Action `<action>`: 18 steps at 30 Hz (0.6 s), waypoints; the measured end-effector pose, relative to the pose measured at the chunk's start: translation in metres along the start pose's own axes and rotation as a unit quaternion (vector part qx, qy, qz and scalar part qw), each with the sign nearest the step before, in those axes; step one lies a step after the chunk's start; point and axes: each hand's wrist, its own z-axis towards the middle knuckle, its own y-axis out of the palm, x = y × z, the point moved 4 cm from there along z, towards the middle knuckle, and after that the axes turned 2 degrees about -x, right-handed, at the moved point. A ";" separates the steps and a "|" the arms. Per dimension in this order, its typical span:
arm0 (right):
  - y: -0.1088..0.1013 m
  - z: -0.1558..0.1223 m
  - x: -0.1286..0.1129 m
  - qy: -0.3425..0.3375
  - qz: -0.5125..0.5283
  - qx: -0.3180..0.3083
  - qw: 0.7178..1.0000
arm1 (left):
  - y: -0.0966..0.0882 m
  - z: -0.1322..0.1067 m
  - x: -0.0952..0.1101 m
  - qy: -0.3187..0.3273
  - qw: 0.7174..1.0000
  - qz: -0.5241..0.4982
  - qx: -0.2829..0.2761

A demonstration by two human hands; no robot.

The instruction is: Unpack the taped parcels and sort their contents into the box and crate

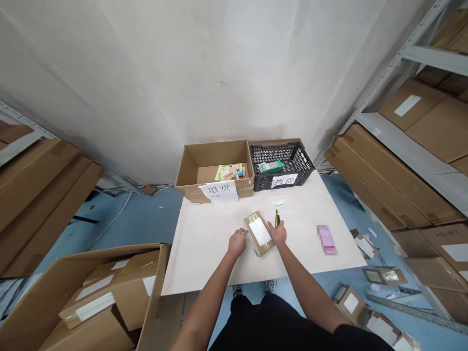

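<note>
A small brown cardboard parcel point(259, 233) with a white label and clear tape lies on the white table point(204, 243). My left hand point(237, 242) rests against the parcel's left side with its fingers curled. My right hand point(278, 231) touches the parcel's right side and grips a thin yellow and black utility knife point(277, 217) that points away from me.
At the table's far edge stand an open cardboard box point(190, 168) with colourful items and a black plastic crate point(303, 163), both with paper signs. A pink item point(326, 239) lies to the right. A large carton of parcels point(98, 297) stands at the lower left, with shelves of boxes on both sides.
</note>
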 end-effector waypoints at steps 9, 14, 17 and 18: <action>0.015 -0.002 0.029 -0.017 -0.073 -0.061 0.995 | 0.040 0.018 0.031 0.008 0.993 0.100 -0.055; -0.010 0.040 -0.004 -0.041 -0.017 -0.053 0.998 | 0.033 0.013 0.039 -0.020 0.995 0.089 -0.034; -0.022 0.041 0.014 -0.040 0.103 -0.066 0.992 | 0.022 0.022 0.038 0.010 0.997 0.083 -0.004; -0.022 0.037 0.024 -0.044 0.135 -0.081 0.986 | 0.023 0.025 0.038 0.024 0.996 0.084 -0.010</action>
